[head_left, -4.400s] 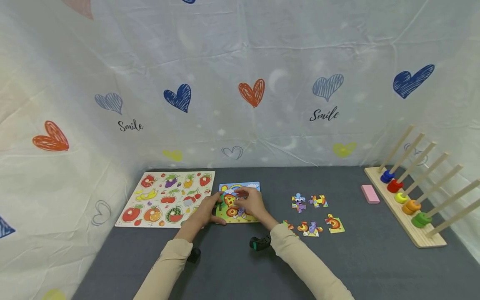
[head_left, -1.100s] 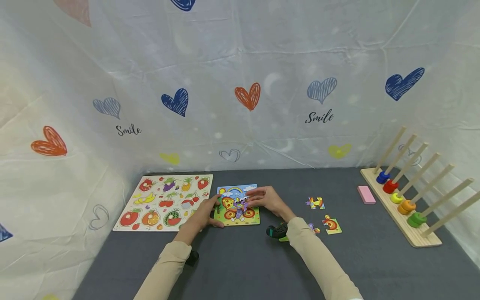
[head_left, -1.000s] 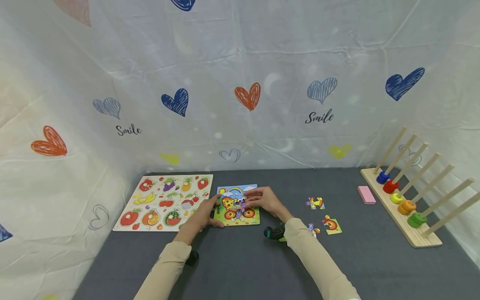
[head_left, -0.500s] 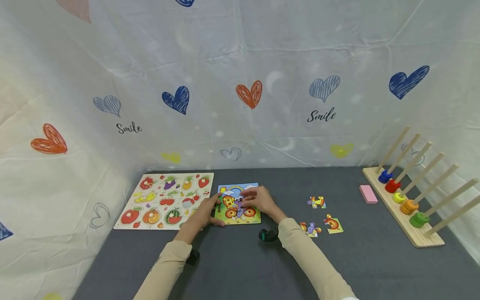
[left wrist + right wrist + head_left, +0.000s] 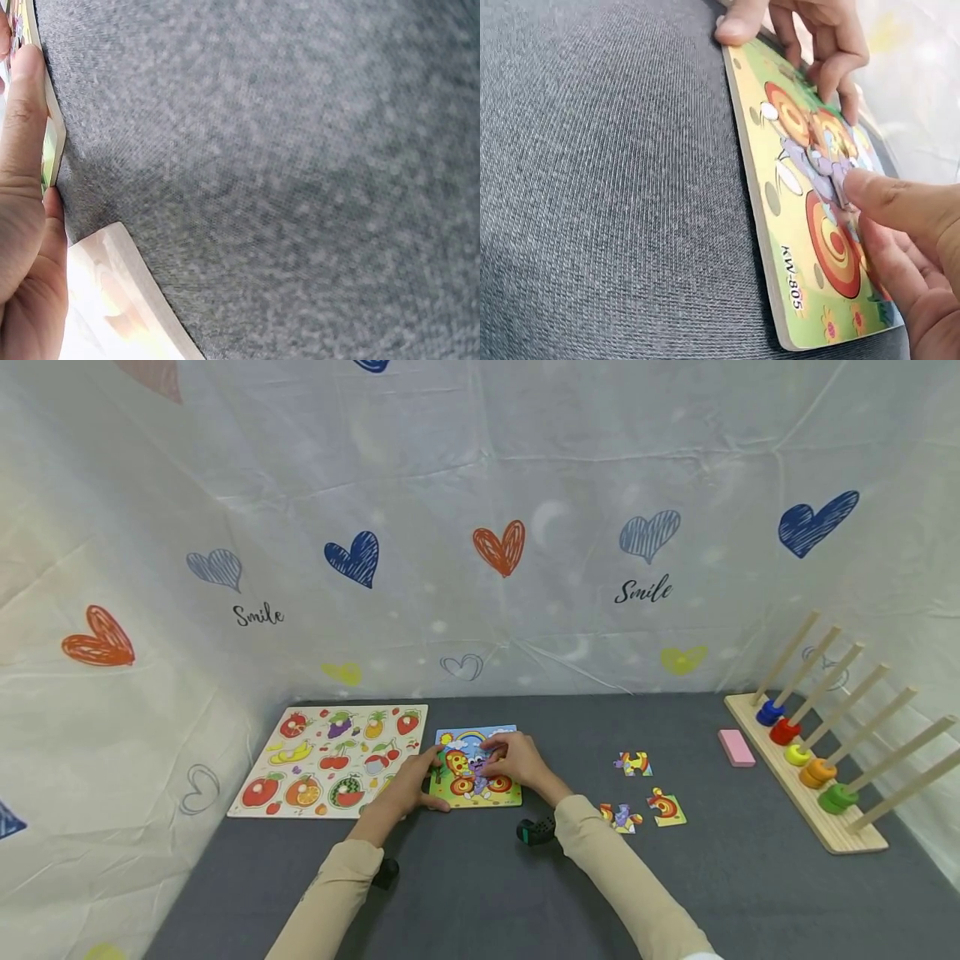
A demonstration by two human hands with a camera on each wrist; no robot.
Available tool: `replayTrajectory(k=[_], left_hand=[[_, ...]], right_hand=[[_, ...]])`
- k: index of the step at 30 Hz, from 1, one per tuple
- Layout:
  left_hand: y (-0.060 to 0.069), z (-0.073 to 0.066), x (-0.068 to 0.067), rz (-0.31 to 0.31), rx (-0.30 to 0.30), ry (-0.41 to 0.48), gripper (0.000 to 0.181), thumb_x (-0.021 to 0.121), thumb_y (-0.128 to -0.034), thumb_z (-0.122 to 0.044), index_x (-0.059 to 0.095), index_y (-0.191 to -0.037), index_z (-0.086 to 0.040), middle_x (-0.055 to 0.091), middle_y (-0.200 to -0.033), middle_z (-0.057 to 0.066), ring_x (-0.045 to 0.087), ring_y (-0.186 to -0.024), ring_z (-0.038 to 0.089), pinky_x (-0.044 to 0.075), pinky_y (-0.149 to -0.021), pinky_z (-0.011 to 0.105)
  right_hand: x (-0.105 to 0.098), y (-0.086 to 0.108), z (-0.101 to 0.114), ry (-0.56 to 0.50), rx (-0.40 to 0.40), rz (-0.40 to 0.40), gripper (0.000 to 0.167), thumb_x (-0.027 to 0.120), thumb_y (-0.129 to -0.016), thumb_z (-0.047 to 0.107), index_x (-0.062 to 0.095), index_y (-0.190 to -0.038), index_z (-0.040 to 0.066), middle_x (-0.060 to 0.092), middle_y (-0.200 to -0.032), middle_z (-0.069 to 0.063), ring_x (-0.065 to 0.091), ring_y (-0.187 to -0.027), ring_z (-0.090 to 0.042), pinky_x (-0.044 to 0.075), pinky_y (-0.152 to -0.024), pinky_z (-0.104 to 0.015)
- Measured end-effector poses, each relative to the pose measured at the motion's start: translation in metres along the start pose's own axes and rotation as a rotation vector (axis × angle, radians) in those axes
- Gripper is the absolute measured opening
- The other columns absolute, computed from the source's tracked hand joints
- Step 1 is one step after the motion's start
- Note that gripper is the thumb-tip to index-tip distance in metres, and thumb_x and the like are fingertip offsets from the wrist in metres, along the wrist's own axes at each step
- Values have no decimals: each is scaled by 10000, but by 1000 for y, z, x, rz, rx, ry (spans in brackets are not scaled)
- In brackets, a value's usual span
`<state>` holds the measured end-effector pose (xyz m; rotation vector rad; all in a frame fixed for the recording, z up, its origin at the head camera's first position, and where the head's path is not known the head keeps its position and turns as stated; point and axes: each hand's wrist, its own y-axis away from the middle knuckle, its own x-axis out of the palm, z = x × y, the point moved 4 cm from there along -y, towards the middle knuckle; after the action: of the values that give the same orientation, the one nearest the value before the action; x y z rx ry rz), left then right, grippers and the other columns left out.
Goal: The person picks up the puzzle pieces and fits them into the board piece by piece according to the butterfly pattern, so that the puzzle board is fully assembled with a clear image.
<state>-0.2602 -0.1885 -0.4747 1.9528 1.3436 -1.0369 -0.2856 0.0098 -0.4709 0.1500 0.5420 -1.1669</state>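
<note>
Dark grey cloth [image 5: 465, 893] lay before a heart-printed white backdrop [image 5: 420, 635]. A slack pinch by the right hand [image 5: 521, 762] could have tilted the small purple jigsaw piece [image 5: 477, 763]. That hand, nearly closed, held it between thumb and fingers upon the square, brightly printed puzzle board [image 5: 810, 311]. The left hand [image 5: 405, 787], thumb and fingers parted, gripped the board's near left corner. Loose multicoloured pieces [image 5: 672, 811] lay farther right.

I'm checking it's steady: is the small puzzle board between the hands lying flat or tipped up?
Flat: the puzzle board lies picture up, its near edge along the dark tabletop; the left hand holds its side.
</note>
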Motion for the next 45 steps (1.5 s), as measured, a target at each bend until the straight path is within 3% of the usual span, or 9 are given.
replayTrajectory(k=[11, 19, 29, 34, 39, 45], left_hand=[[2, -2, -1, -1, 18, 19, 963, 906, -616, -187, 401, -1398, 60, 580, -1144, 133, 584, -1042, 320, 486, -924, 427], [2, 0, 0, -1, -24, 40, 956, 902, -624, -180, 400, -1409, 36, 568, -1160, 116, 555, -1098, 320, 452, -976, 435], [3, -1, 0, -4, -4, 26, 978, 907, -613, -185, 393, -1418, 28, 572, -1169, 119, 571, -1059, 313, 472, -942, 427], [3, 0, 0, -3, 5, 35, 972, 904, -621, -186, 390, -1417, 30, 568, -1175, 127, 573, -1074, 331, 479, -941, 428], [3, 1, -1, -5, 10, 32, 975, 905, -621, -195, 391, -1416, 35, 574, -1170, 127, 574, -1070, 329, 477, -941, 429], [3, 0, 0, -3, 26, 33, 975, 903, -625, -195, 385, -1416, 42, 574, -1172, 138, 570, -1065, 335, 474, -942, 437]], right_hand=[[3, -3, 1, 82, 12, 3, 312, 822, -747, 75, 713, -1031, 7, 676, -747, -53, 601, -626, -105, 510, -568, -224], [3, -3, 3, 114, -2, -9, 292, 840, -719, 70, 720, -980, 16, 698, -787, -62, 625, -659, -126, 521, -593, -219], [1, -4, 4, 147, 48, 17, 315, 842, -720, 86, 723, -1006, 32, 676, -745, -30, 613, -643, -80, 542, -638, -237], [0, -3, 7, 97, 30, -34, 331, 833, -728, 73, 715, -1030, 5, 700, -785, -83, 656, -674, -143, 557, -633, -279], [4, 0, 6, -47, 0, -104, 303, 785, -768, 19, 697, -1052, -37, 719, -917, -153, 701, -824, -247, 578, -696, -316], [13, 2, 0, -151, 3, -84, 280, 752, -781, -40, 681, -1050, -73, 706, -963, -190, 696, -889, -281, 575, -703, -262]])
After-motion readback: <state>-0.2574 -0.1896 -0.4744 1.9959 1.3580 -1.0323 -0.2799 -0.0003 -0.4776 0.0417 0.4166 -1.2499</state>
